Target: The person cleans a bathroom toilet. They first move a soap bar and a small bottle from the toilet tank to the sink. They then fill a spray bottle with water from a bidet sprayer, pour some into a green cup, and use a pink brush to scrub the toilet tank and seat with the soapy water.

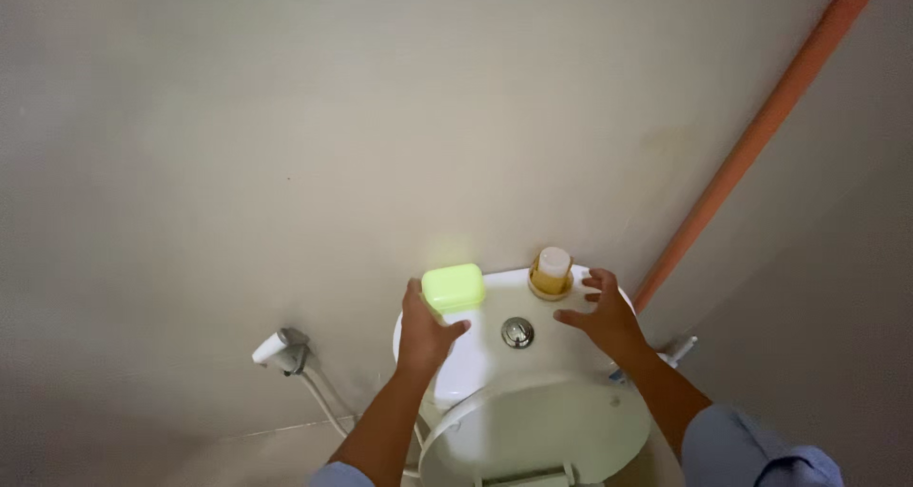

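Left hand (423, 330) raised over left part of white ceramic toilet cistern lid (475, 359). Fingers (412, 295) and thumb closed around bright lime-green rounded rectangular plastic box (454, 287): thumb tip at its near lower edge, fingers along its left end. Box tilted slightly, far side toward wall; whether resting on lid or lifted just clear of it, cannot tell.

Right hand (599, 318) hovering over right part of lid, palm down. Fingers (601, 280) spread wide and curled, holding nothing. Small round amber-yellow container with pale whitish top (552, 271) standing upright just left of the right fingertips, near but apparently not touching; close gap, contact cannot be ruled out for certain. Container set at far edge of lid, against wall.

Round chrome flush button (517, 332) between the two hands, nearer than both box and container, well clear of either set of fingers.

Below wrists: white raised toilet seat lid (537, 430), leaning toward cistern. Pale blue sleeves at both forearms, right one (751, 444) more visible.

Left of left hand, well apart: white handheld spray nozzle with hose (281, 349) mounted on plain beige wall (380, 116). Beyond right fingers: orange pipe (751, 145) running diagonally up wall to top right corner.
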